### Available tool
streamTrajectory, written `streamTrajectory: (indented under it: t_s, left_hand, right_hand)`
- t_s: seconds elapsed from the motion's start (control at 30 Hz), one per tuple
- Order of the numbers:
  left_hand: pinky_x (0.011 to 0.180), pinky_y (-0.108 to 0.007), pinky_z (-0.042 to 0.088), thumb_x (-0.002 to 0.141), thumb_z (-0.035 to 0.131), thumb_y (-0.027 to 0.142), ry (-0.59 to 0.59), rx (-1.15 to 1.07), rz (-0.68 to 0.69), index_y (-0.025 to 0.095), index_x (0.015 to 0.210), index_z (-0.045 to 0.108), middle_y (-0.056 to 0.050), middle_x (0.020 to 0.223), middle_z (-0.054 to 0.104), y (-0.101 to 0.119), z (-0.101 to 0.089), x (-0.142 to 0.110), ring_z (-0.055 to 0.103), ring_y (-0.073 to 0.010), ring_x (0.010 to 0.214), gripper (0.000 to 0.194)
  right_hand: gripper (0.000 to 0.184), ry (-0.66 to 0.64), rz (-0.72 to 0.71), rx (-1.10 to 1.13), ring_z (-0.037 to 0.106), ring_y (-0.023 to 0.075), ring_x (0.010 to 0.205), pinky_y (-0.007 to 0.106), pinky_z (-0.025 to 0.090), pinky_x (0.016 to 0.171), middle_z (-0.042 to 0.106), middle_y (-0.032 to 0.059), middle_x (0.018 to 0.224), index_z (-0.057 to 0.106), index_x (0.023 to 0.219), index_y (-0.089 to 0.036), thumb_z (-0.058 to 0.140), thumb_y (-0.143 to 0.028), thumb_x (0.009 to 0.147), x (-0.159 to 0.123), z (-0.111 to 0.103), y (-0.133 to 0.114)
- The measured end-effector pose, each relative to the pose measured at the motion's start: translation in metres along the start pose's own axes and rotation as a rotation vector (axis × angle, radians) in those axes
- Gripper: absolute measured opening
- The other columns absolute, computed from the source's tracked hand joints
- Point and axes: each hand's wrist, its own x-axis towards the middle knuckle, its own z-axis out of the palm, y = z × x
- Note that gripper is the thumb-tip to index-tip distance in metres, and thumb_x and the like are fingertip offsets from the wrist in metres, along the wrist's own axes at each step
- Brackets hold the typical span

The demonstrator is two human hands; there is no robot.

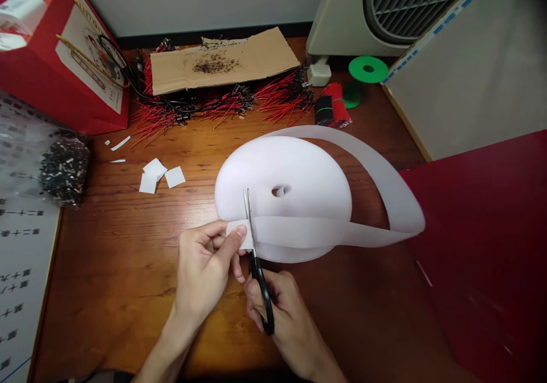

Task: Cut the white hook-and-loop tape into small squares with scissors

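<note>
The left hand [203,263] pinches the free end of a white strip [237,236] in a narrow grip, thumb on top and fingers beneath. The right hand [282,320] has a firm grip on the black handles of the scissors [261,294], with the steel blades standing across the strip, just right of the left thumb. How far the blades are open is hard to tell. The strip comes off a large white tape roll [282,172], which lies flat near the middle of the table [106,297]. It runs from the roll's outer side in a wide loop out to the right, then back across the roll's near side to the blades. The loop hangs over a red board [478,246] at the table's right edge.

Three white squares [159,175] lie left of the roll, with a few thin offcuts [120,143] beyond them. Along the far edge, a long spread of red wires [277,101] with black ends lies in front of a cardboard sheet [222,61] scattered with dark bits. A clear bag of black connectors [65,169] sits at the left edge, on a printed sheet [25,269]. A red paper bag [85,58] stands in the far left corner. A green spool [368,69] and bundled red wire [335,106] lie toward the far right corner.
</note>
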Motion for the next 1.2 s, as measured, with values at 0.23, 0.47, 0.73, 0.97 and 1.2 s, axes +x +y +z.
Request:
streamTrajectory:
  t_s: [0.23,0.47,0.73,0.97,1.2]
  left_hand:
    - [0.040,-0.022,0.042,0.085,0.076,0.032,-0.060,-0.165,-0.107,0.018,0.058,0.070,0.002,0.043,0.059,-0.004,-0.003,-0.001,0.051,-0.0104,0.034,0.031]
    - [0.036,-0.021,0.040,0.082,0.078,0.032,-0.050,-0.163,-0.122,0.017,0.056,0.069,0.002,0.044,0.058,-0.002,-0.002,-0.001,0.049,-0.0097,0.033,0.030]
    - [0.038,-0.020,0.041,0.082,0.078,0.030,-0.033,-0.152,-0.131,0.018,0.055,0.069,0.002,0.039,0.056,-0.002,-0.004,0.001,0.050,-0.0096,0.032,0.032]
    - [0.043,-0.022,0.044,0.089,0.075,0.031,-0.057,-0.167,-0.108,0.019,0.060,0.072,0.002,0.044,0.059,-0.007,-0.006,-0.001,0.052,-0.0103,0.036,0.031]
    - [0.060,-0.027,0.055,0.080,0.079,0.034,0.289,0.297,0.185,0.022,0.077,0.081,-0.003,0.074,0.076,0.003,-0.057,0.020,0.069,-0.0186,0.063,0.013]
  right_hand:
    - [0.055,-0.028,0.006,0.004,0.040,0.0137,0.059,0.029,0.032,0.057,0.046,-0.0043,0.066,0.061,0.083,-0.019,0.058,-0.072,0.098,-0.003,-0.004,-0.001]
    - [0.066,-0.100,-0.045,0.025,0.038,0.0146,0.060,0.029,0.032,0.056,0.044,-0.0042,0.069,0.063,0.097,-0.020,0.046,-0.084,0.096,0.000,-0.005,-0.023]
    - [0.051,-0.030,-0.043,0.016,0.035,0.0130,0.054,0.030,0.029,0.056,0.043,-0.0065,0.056,0.049,0.071,-0.023,0.059,-0.064,0.100,0.000,-0.005,-0.001]
    - [0.049,-0.033,-0.020,0.078,0.037,0.0136,0.059,0.030,0.030,0.058,0.043,-0.0064,0.062,0.050,0.075,-0.023,0.065,-0.065,0.097,0.002,-0.006,-0.006]
    - [0.047,-0.094,0.051,0.043,0.040,0.0142,0.062,0.029,0.034,0.059,0.045,-0.0044,0.069,0.056,0.083,-0.021,0.065,-0.065,0.096,0.000,-0.012,-0.008]
